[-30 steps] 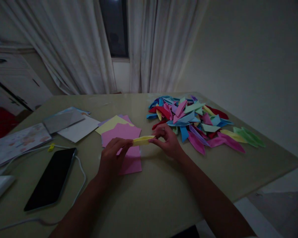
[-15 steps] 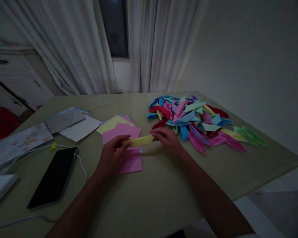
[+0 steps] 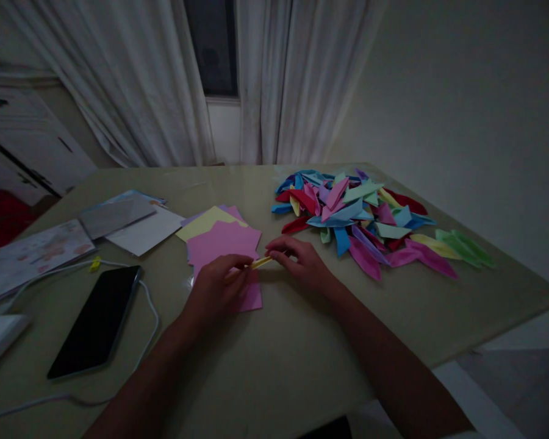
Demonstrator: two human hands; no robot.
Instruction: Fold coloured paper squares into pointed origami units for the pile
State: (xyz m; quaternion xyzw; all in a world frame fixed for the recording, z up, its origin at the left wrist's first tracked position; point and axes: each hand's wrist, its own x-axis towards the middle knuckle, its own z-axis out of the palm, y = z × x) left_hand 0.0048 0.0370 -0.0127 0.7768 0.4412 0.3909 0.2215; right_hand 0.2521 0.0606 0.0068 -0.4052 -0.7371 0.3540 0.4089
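A folded strip of yellow paper (image 3: 261, 262) is pinched between my two hands, seen nearly edge-on as a thin line. My left hand (image 3: 222, 280) closes on its left end, thumb and fingers together. At the right end, my right hand (image 3: 297, 259) grips it with thumb and fingertips. Below and behind the left hand lie pink paper sheets (image 3: 224, 241), partly covered by that hand. A yellow sheet (image 3: 205, 222) shows from under the pink ones. How the strip is folded inside the fingers is hidden.
Many folded colored paper pieces (image 3: 348, 204) lie heaped at the back right. On the left are a black phone (image 3: 96, 323), a white cable (image 3: 153, 323), a white device (image 3: 2, 341), a printed card (image 3: 36, 256) and a white sheet (image 3: 144, 228). A curtain (image 3: 155, 79) hangs behind the table.
The yellow strip has turned from showing its broad face to nearly edge-on. My hands have come closer together, the right one shifting left. Both keep their hold.
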